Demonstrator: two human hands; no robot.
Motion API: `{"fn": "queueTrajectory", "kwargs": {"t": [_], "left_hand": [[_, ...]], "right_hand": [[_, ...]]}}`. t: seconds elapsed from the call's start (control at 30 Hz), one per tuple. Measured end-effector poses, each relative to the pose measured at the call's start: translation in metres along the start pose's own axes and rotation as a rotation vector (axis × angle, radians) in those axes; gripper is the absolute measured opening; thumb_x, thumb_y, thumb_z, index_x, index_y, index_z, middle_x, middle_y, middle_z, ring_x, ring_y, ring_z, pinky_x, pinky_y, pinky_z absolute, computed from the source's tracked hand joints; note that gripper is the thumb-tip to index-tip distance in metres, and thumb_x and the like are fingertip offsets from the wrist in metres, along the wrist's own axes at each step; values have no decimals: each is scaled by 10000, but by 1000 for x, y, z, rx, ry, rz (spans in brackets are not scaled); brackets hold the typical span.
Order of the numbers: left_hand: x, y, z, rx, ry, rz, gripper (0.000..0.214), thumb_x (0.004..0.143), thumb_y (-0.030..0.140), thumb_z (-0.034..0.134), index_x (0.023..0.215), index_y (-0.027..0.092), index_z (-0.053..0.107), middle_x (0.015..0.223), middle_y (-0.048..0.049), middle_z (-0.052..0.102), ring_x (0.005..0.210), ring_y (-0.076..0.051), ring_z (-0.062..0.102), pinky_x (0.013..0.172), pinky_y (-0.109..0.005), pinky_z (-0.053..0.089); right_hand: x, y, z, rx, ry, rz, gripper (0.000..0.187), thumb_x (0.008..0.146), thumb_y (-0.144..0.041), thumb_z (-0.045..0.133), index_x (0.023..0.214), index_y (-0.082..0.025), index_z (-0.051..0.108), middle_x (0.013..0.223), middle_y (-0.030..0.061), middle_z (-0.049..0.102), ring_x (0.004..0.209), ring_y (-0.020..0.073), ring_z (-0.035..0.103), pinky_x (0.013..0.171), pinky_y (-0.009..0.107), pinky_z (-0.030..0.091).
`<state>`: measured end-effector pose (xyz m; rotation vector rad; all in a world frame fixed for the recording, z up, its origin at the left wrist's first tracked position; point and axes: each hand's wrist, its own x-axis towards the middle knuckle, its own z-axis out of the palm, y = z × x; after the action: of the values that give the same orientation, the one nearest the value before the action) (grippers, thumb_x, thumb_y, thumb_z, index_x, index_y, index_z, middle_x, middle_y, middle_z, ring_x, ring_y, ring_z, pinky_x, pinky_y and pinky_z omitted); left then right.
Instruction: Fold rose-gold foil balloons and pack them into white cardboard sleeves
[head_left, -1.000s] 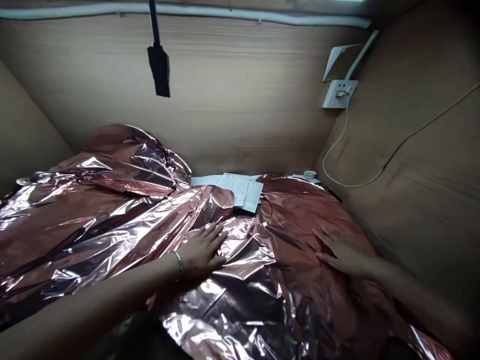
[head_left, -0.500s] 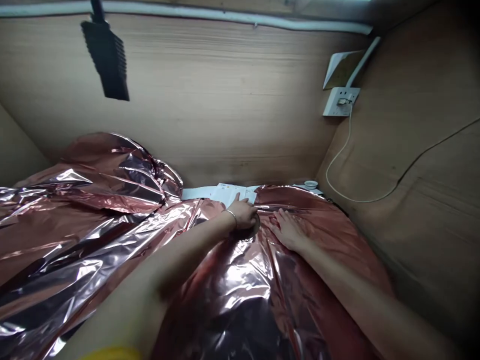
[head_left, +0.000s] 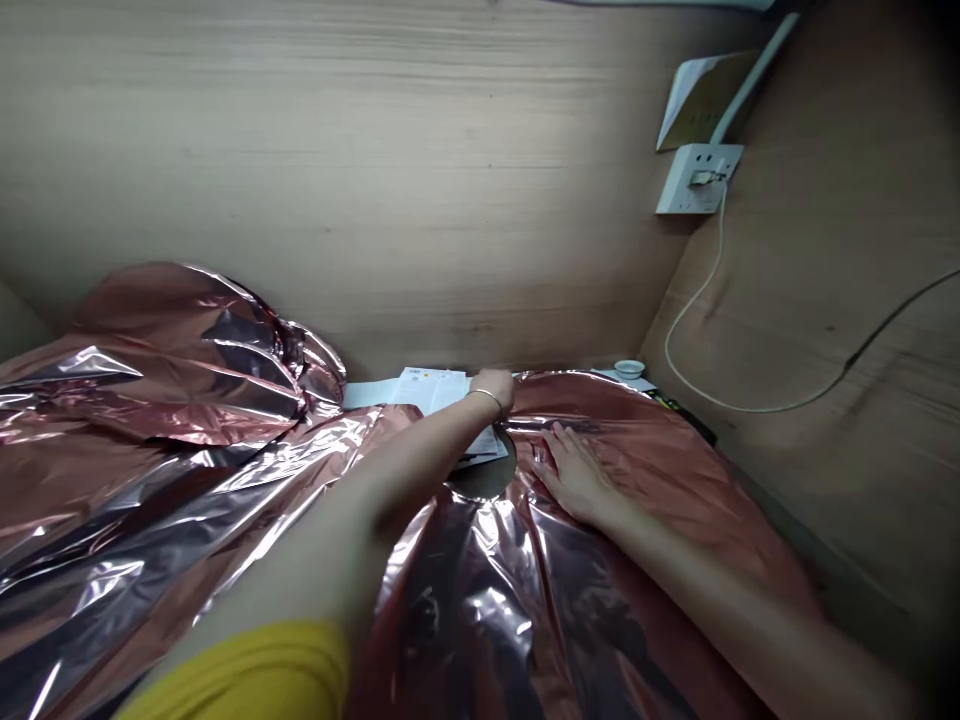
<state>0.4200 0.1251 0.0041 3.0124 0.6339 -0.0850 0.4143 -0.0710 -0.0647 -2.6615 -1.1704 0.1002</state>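
A crumpled rose-gold metallic foil sheet (head_left: 172,470) covers most of the surface, bunched high at the far left. My left hand (head_left: 491,392), with a thin bangle (head_left: 486,398) on the wrist, reaches over the foil to the far edge beside white papers (head_left: 427,392); its fingers are hidden. My right hand (head_left: 570,475) lies flat on the foil, fingers apart, holding nothing. Below my left wrist, a round beige object (head_left: 480,478) shows through a gap in the foil. A yellow sleeve (head_left: 247,675) covers my upper left arm.
A wood-grain wall stands behind the foil, and another panel angles along the right. A white wall socket (head_left: 697,180) has a white cable (head_left: 694,325) hanging from it. A small white dish (head_left: 628,368) sits at the far right corner, below a folded card (head_left: 705,100).
Both hands have moved to the far end of the foil, and the foil there has parted around the round object. My left hand now reaches past the papers, and the view has shifted.
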Motion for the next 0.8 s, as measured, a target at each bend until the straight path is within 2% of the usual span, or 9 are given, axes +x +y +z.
{"fn": "queueTrajectory", "kwargs": {"t": [0.17,0.23,0.3,0.37,0.43,0.5,0.63,0.73,0.8], "left_hand": [[31,-4,11,-104,-44,-129,339,919,340,605,1202,156,572,1199,-100,589,1041,-226,608,863,-407,530],[38,-8,14,-141,-48,-155,339,915,336,612,1203,162,572,1193,-95,590,1040,-226,610,855,-399,532],[41,-10,16,-166,-36,-156,336,915,334,613,1200,162,573,1190,-93,592,1037,-225,611,852,-397,533],[39,-11,17,-183,-2,-129,325,918,334,609,1195,167,577,1188,-92,593,1036,-222,611,853,-394,533],[35,-11,19,-194,48,-86,314,921,334,603,1190,174,580,1190,-89,594,1038,-219,610,858,-395,530],[29,-11,21,-203,108,-40,305,925,336,596,1184,176,584,1194,-88,594,1044,-220,607,869,-402,526],[19,-8,22,-236,220,49,277,933,346,583,1151,177,601,1181,-84,605,1051,-217,604,891,-412,514],[15,-7,20,-284,275,127,250,941,353,567,1090,160,626,1120,-76,636,1022,-206,617,904,-422,503],[12,-7,18,-325,301,182,225,943,334,560,1049,156,647,1064,-66,667,994,-197,631,912,-415,492]], "right_hand": [[-1,1,1,17,2,-9,638,964,-452,349,1471,-65,366,1571,154,226,1442,314,216,1162,446,194],[-2,1,1,20,7,-12,611,966,-419,360,1463,-63,381,1566,162,235,1439,313,227,1159,446,198],[-1,1,-4,20,16,-24,577,948,-376,418,1432,-63,429,1538,179,305,1416,316,285,1138,432,241],[6,3,-14,23,30,-50,468,924,-344,468,1312,-106,574,1411,170,507,1305,299,463,1062,381,349],[20,7,-30,25,67,-58,337,928,-319,453,1101,-164,696,1148,127,691,1076,259,628,914,328,444],[41,10,-47,15,140,-38,334,944,-277,400,985,-186,719,981,101,727,924,238,665,808,312,464],[92,9,-74,-32,275,-63,336,939,-210,395,1092,-165,690,1120,109,685,1029,234,616,867,309,437],[122,3,-82,-77,257,-184,329,910,-181,468,1163,-205,677,1247,72,633,1106,208,574,932,278,408],[136,-2,-84,-120,203,-268,325,883,-167,516,1143,-244,695,1323,49,589,1139,216,549,952,288,397]]}}
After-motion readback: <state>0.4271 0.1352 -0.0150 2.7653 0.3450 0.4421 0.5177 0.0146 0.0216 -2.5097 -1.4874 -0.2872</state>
